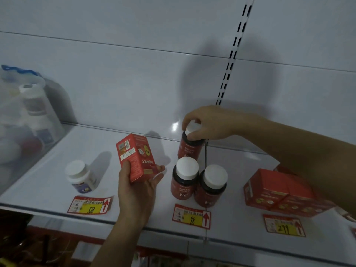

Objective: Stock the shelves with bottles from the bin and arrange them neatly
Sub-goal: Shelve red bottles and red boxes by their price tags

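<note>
Right hand (208,124) pinches rear bottle (189,149) by its cap; left hand (138,182) clasps red carton (134,157). Bottle likely light, rigid, slick; cap grip suits.

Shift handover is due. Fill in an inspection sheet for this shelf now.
Surface: white shelf, three price tags on its front edge.
Job's things: two red bottles upright in front; third red bottle behind them; small white bottle apart, left.
Clutter: red cartons at right; plastic bag of bottles at left.
Hands: left hand holds a red box; right hand grips the third bottle's cap.
Cables: nothing seen.
Surroundings: white back panel.
</note>
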The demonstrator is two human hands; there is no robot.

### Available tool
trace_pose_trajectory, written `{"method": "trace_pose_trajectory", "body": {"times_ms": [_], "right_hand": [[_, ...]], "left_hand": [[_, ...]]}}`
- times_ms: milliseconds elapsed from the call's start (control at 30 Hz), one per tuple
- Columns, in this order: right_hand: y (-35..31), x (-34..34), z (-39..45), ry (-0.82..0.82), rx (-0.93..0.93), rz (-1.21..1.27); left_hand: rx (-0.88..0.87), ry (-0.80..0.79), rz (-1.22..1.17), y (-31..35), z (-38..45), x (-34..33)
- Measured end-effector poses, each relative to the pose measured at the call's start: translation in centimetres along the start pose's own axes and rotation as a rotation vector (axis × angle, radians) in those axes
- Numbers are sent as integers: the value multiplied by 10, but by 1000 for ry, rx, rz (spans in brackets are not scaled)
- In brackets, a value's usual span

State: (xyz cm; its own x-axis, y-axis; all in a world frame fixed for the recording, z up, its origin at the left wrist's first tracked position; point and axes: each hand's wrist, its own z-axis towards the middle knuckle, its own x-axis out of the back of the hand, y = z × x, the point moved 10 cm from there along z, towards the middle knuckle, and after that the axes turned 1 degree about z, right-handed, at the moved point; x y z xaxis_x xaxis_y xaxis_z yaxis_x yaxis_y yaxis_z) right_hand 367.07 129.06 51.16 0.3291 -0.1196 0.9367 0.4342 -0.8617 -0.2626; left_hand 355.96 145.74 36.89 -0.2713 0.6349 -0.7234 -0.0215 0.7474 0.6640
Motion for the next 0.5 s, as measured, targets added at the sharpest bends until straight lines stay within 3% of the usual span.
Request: {"method": "trace_pose_trajectory", "body": {"times_ms": [500], "right_hand": [[-1, -13, 4, -124, 10, 0]], "left_hand": [[29, -98, 122, -11, 6, -7]]}}
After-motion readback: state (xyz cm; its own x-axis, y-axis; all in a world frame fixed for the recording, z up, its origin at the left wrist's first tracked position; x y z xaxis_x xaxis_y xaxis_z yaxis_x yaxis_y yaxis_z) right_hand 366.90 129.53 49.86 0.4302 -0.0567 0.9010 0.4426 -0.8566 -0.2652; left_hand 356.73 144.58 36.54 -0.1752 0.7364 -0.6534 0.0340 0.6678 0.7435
